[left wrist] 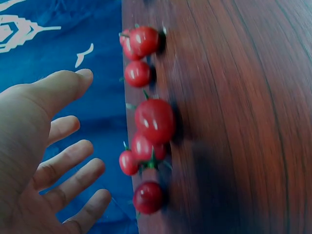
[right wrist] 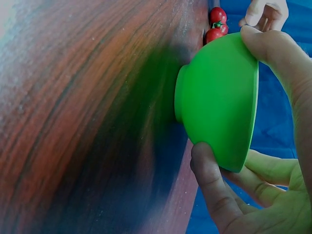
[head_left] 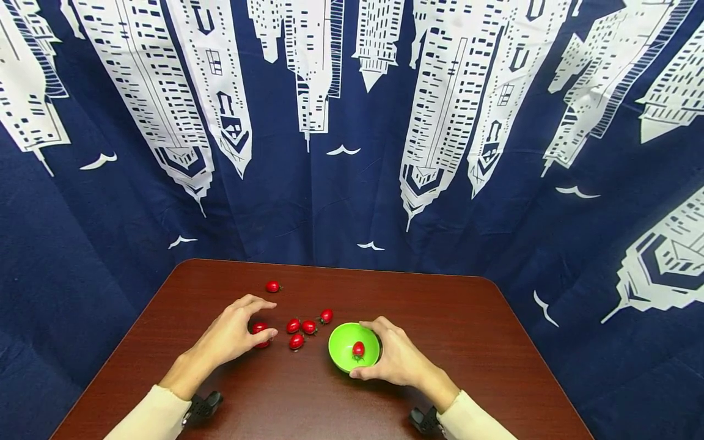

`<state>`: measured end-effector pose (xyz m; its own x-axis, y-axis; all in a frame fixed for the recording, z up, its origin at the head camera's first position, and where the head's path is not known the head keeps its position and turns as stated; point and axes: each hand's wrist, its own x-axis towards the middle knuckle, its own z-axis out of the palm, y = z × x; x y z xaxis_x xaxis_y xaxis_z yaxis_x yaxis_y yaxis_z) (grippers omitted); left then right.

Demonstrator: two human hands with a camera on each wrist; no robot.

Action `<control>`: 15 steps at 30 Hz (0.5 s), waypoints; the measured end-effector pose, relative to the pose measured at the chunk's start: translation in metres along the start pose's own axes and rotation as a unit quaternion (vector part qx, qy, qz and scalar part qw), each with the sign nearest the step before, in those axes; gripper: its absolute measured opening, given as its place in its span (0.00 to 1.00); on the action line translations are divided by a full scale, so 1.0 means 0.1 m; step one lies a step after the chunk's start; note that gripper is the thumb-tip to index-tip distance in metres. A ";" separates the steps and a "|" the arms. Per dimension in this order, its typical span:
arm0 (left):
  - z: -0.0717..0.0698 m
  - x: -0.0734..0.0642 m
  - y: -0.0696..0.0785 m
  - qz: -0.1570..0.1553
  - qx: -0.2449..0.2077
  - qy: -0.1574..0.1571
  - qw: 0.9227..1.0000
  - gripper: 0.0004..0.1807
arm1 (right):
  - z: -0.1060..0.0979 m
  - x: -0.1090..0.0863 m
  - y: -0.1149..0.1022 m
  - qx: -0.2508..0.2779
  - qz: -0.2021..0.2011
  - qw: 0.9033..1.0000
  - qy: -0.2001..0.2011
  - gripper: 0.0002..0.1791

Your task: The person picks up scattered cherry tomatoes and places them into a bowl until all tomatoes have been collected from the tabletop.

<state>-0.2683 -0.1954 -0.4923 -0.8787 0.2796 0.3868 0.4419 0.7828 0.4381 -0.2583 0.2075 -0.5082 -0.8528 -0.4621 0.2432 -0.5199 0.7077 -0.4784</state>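
Gripping the green bowl (head_left: 342, 344) at its right side with the right hand (head_left: 398, 355), on or just above the bench (head_left: 462, 318), with one tomato (head_left: 359, 349) inside. Left of the bowl, poised with the left hand (head_left: 232, 330), with thumb spread from fingers, near loose tomatoes (head_left: 309, 327).

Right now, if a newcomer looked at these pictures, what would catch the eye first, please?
Probably the bright green bowl around the middle of the brown table, gripped by the right hand, with one red tomato inside. Next come the other red tomatoes, scattered to the bowl's left, near the left hand. Behind the table, a dark blue cloth shows large white buildings upside down.
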 end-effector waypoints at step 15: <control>-0.14 -0.11 -0.35 -0.014 0.000 -0.006 1.000 0.33 | 0.01 -0.01 -0.01 -0.001 0.005 1.000 0.004 0.56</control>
<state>-0.2715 -0.2340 -0.5008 -0.8928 0.2645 0.3646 0.4172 0.7907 0.4481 -0.2569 0.2073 -0.5087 -0.8585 -0.4503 0.2454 -0.5113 0.7136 -0.4789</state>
